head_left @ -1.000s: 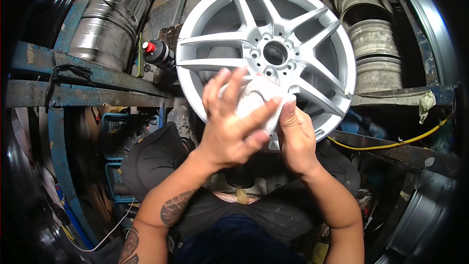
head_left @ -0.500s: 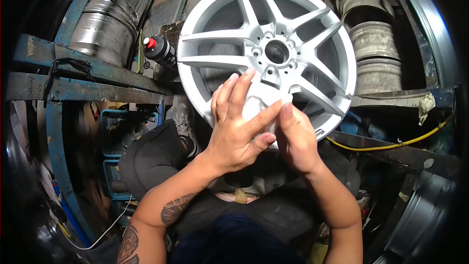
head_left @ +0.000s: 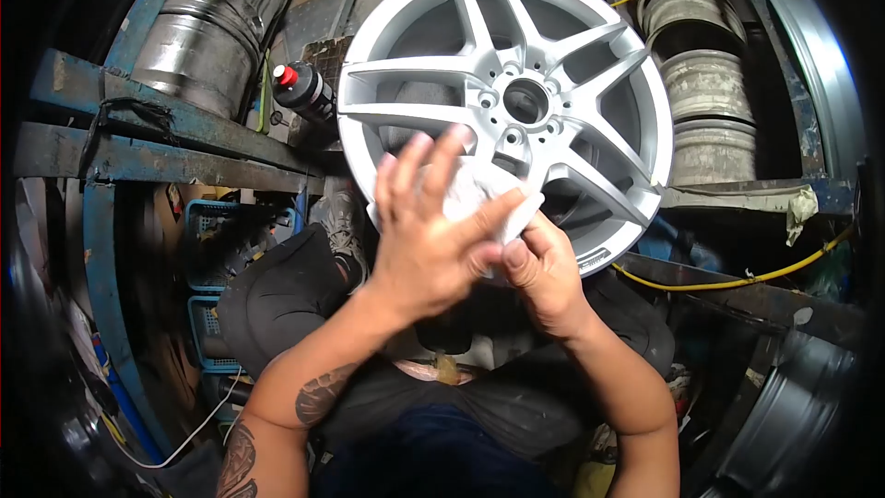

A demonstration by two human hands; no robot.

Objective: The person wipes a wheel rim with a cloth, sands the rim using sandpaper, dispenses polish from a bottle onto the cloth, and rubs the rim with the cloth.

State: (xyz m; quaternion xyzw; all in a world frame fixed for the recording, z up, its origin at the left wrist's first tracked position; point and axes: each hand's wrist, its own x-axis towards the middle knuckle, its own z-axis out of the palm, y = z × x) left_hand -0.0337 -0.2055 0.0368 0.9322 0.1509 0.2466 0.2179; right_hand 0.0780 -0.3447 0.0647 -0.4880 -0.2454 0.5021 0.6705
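A silver wheel rim (head_left: 590, 171) with paired spokes lies face up in front of me. Over its near edge is a crumpled white cloth (head_left: 475, 194). My right hand (head_left: 548, 281) pinches the cloth's right side between thumb and fingers. Spread and slightly blurred, my left hand (head_left: 419, 231) lies against the cloth's left side, fingertips pointing up toward the spokes. Part of the cloth is hidden behind my left hand.
A black bottle with a red and white cap (head_left: 304, 92) stands left of the rim. Stacked rims (head_left: 710, 83) are at the right, metal drums (head_left: 207, 37) at upper left. A yellow hose (head_left: 737, 281) and blue baskets (head_left: 205, 318) are lower down.
My left hand has shifted left and down, its fingers more spread. My right hand has moved slightly down and left. More of the white cloth shows between them.
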